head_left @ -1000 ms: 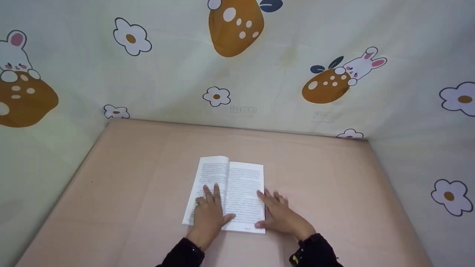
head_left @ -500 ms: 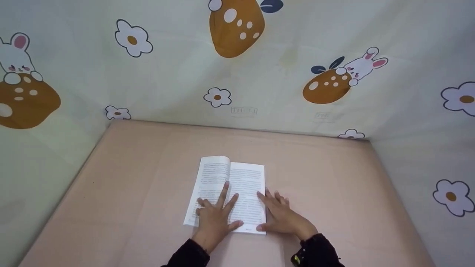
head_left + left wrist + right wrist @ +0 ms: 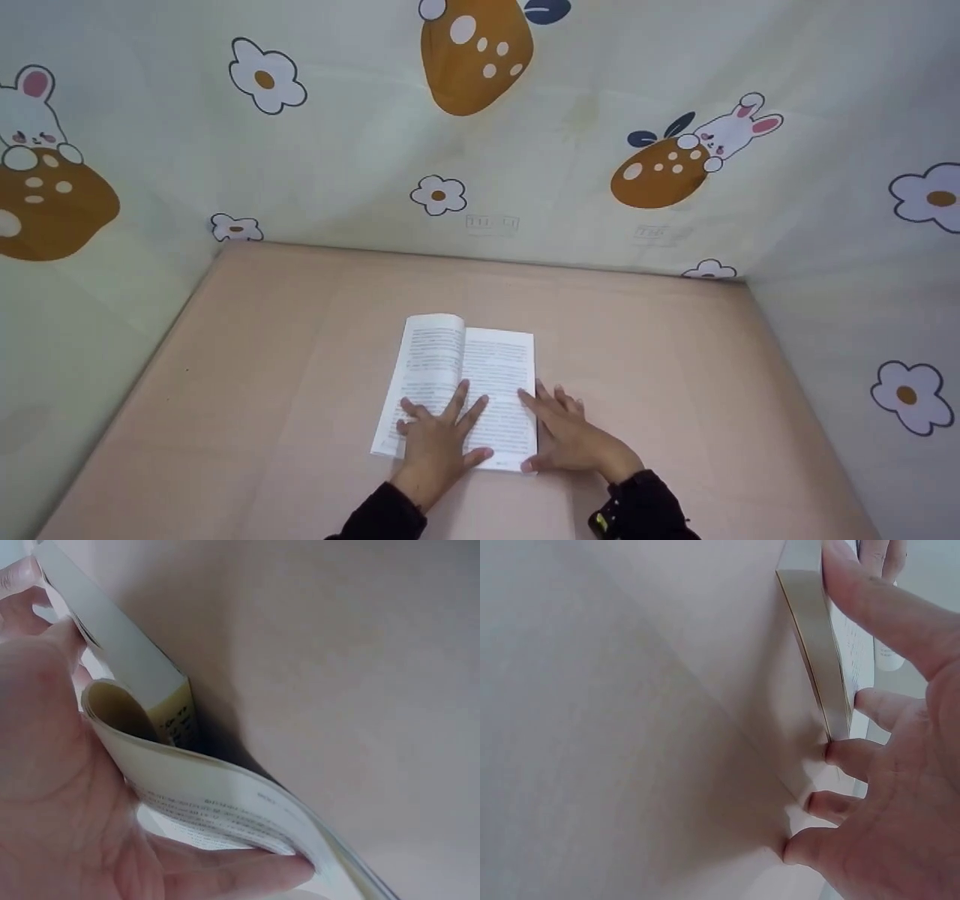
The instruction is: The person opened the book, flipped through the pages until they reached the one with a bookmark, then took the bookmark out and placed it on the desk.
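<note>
An open book (image 3: 496, 367) with printed pages lies on the table, its left leaves curving up from the gutter. My left hand (image 3: 435, 446) rests spread across the lower left page and gutter, with the thumb on the lower right page. In the left wrist view, the curled left pages (image 3: 202, 772) arch beside the thick page block (image 3: 112, 626). My right hand (image 3: 577, 442) lies at the book's right side, thumb and index finger on the page margin. Its other fingers touch the table beside the page edges (image 3: 821, 645), as the right wrist view shows.
The table (image 3: 315, 315) has a pinkish-beige cover. Pale fabric walls (image 3: 345, 150) printed with rabbits and flowers rise along its back and both sides. Dark sleeves (image 3: 386, 514) cover both wrists.
My left hand has shifted right from the left page towards the gutter, its fingers spreading wider and its thumb moving farther onto the right page. The right hand stays nearly in place.
</note>
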Tool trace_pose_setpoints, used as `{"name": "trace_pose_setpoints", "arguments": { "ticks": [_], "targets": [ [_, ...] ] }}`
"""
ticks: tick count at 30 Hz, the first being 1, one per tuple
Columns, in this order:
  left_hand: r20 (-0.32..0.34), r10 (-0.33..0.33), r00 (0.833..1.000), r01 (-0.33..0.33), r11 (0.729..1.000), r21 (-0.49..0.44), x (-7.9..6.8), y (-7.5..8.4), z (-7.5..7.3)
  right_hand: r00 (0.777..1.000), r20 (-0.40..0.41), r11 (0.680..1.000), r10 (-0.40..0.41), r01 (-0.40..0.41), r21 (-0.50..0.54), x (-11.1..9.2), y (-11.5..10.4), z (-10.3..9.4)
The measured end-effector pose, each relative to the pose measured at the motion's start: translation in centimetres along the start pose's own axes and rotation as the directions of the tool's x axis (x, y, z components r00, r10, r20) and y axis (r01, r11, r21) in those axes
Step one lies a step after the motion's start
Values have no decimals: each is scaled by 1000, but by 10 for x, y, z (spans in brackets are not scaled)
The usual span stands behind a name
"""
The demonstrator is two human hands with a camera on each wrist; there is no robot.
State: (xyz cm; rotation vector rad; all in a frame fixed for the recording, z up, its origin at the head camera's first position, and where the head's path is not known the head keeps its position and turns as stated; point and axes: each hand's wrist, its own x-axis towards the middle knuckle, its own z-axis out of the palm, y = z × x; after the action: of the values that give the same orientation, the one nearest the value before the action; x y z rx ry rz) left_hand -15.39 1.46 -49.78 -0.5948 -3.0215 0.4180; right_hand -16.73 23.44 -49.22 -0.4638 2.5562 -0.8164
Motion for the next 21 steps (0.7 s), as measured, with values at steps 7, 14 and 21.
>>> {"name": "trace_pose_setpoints", "arguments": {
  "ticks": [7,14,21],
  "targets": [
    [-27,-5,1000,5,1000,4,-1,1,1,1000,-9,1000,7,-7,0,0,-1,1],
    [-48,-10,999,11,1000,11,-2,1,1,1000,-13,1000,-5,5,12,0,2,0],
    [-28,2,1000,-3,1000,-7,0,0,2,1000,-26,1000,-9,10,28,1,1,0]
  ]
}}
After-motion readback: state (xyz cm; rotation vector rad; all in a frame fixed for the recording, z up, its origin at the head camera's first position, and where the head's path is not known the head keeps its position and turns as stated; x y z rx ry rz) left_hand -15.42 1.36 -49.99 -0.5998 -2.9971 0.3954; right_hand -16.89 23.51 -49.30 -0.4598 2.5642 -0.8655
